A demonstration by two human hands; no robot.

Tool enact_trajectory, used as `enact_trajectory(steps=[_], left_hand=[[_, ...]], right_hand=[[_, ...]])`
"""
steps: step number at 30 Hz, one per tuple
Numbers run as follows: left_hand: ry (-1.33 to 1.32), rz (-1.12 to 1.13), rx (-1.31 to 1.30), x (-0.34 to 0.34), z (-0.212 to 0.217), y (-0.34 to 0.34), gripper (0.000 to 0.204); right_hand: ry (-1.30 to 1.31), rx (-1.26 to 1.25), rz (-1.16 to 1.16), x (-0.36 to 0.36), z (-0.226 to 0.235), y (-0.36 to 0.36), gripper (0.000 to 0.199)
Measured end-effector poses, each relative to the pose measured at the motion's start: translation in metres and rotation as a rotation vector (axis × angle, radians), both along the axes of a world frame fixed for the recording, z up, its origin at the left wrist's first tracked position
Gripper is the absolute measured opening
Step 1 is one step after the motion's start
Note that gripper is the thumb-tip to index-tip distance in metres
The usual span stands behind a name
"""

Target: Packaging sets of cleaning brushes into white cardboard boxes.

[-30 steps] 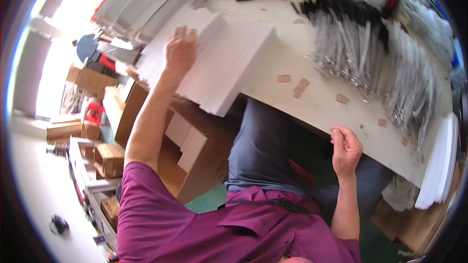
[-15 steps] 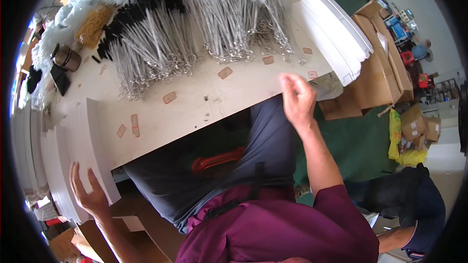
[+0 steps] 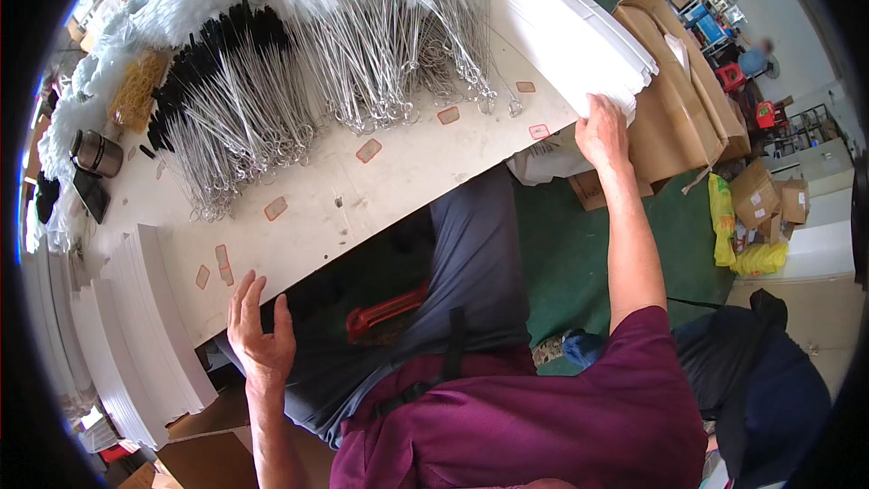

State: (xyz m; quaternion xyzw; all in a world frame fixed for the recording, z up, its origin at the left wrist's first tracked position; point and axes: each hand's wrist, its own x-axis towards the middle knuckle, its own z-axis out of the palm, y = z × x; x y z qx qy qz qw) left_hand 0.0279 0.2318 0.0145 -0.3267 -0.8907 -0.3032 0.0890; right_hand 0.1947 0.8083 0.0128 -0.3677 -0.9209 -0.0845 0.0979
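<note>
At the right end of the table lies a stack of flat white card pieces [image 3: 570,32]. My right hand [image 3: 604,134] is at its near corner, fingers bent and closed over the edge of a white card piece; the fingertips are partly hidden. My left hand [image 3: 261,335] hovers by the table's front edge, open and holding nothing, thumb apart from the fingers. Beyond the hands lie wire-handled brushes with looped ends: a pile with black bristles [image 3: 237,100] and another with pale bristles [image 3: 362,45].
More white card pieces [image 3: 149,326] stand at the left end of the table [image 3: 362,190]. A brown carton [image 3: 679,100] adjoins the right stack. A dark jar [image 3: 96,154], yellow ties [image 3: 140,91] and white bristly bundles [image 3: 181,0] lie far left. Another person [image 3: 760,362] is at lower right.
My right hand has moved right from the table edge to the white stack and closed on its corner. My left hand has moved right, from beside the left stack to the table's front edge.
</note>
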Motion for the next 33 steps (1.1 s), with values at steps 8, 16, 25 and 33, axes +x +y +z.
enact_trajectory(steps=[8, 16, 25, 33], left_hand=[[0.018, 0.029, -0.007, -0.010, -0.010, 0.003, 0.036], [0.080, -0.070, 0.214, -0.029, -0.046, 0.037, 0.026], [0.170, 0.046, 0.353, -0.024, -0.054, 0.037, 0.016], [0.206, 0.072, 0.346, -0.022, -0.056, 0.032, 0.017]], right_hand=[[0.101, 0.028, 0.106, -0.022, -0.009, 0.004, 0.044], [-0.018, 0.053, 0.128, 0.062, -0.046, 0.165, 0.053], [-0.101, 0.010, 0.096, 0.039, -0.035, 0.146, 0.060], [-0.009, -0.252, -0.010, 0.038, -0.048, 0.186, 0.063]])
